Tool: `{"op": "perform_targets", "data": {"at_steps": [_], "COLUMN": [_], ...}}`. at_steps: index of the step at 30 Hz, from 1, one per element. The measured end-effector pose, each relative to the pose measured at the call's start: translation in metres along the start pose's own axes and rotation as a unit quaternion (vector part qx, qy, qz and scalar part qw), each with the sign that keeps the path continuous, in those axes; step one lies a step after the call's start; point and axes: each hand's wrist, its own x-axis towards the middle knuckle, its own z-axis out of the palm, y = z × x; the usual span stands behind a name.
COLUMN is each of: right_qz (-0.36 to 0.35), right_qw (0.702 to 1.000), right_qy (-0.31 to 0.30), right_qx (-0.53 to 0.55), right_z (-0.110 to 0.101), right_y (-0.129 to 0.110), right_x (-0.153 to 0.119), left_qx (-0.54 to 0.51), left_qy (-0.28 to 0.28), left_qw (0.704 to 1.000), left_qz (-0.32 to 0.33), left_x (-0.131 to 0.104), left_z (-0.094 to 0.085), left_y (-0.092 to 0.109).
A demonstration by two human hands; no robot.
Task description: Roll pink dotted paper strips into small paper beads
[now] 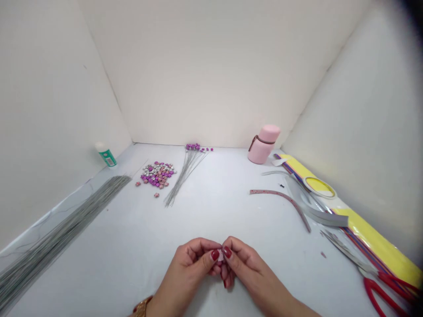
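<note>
Near the front edge, my left hand (pixel 200 259) and my right hand (pixel 243 259) meet with thumbs and fingertips close together. Both are closed around a small pale pink paper star (pixel 221 255), pinched between them. My fingers cover most of it, so its full shape is hidden. Ahead on the table lies a pile of purple, pink and silver paper stars (pixel 158 175). Beside it rests a bunch of thin wires (pixel 181 178) tipped with purple stars. Over on the right lie a pink paper strip (pixel 284 195) and a silvery strip (pixel 327 217).
Long grey wires (pixel 66 233) lie in a bundle along the left. A glue stick (pixel 107 155) stands behind them. To the right are a pink flask (pixel 263 144), a tape roll (pixel 319 187), yellow paper strips (pixel 376 240) and red-handled scissors (pixel 366 266).
</note>
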Motion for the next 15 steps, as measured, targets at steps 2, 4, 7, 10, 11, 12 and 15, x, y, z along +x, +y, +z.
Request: {"op": "perform_targets", "data": {"at_steps": [2,4,7,10,11,12,15], "right_qz": [-0.011,-0.021,0.000,0.036,0.040,0.038,0.014], "right_qw": [1.000,1.000,1.000,0.995,0.995,0.996,1.000], "right_qy": [-0.002,-0.002,-0.005,-0.015,-0.011,-0.006,0.009], "right_qx": [-0.008,-0.016,0.028,0.091,0.094,0.084,0.013], "right_z": [-0.0006,-0.0010,-0.0011,-0.0008,-0.0008,-0.0007,-0.0006], "right_y": [0.0010,0.0006,-0.0003,0.0004,0.0007,0.0008,0.0002], "right_x": [-0.0010,-0.0016,-0.0011,0.0002,0.0005,0.0005,-0.0004], "left_qx": [-0.003,0.007,0.002,-0.027,-0.035,-0.039,-0.020], "left_qy": [0.018,0.023,-0.009,-0.049,-0.050,-0.039,0.006], "left_qw": [1.000,1.000,1.000,0.998,0.998,0.998,1.000], "left_qz": [-0.009,-0.021,-0.017,0.000,0.001,0.000,-0.011], "left_x": [-0.0007,-0.0014,-0.0018,-0.0013,-0.0011,-0.0010,-0.0015], "left_z": [0.0002,0.0002,0.0011,0.0023,0.0024,0.0021,0.0002], "left_y": [0.0000,0.0012,0.0039,0.0052,0.0051,0.0048,0.0036]}}
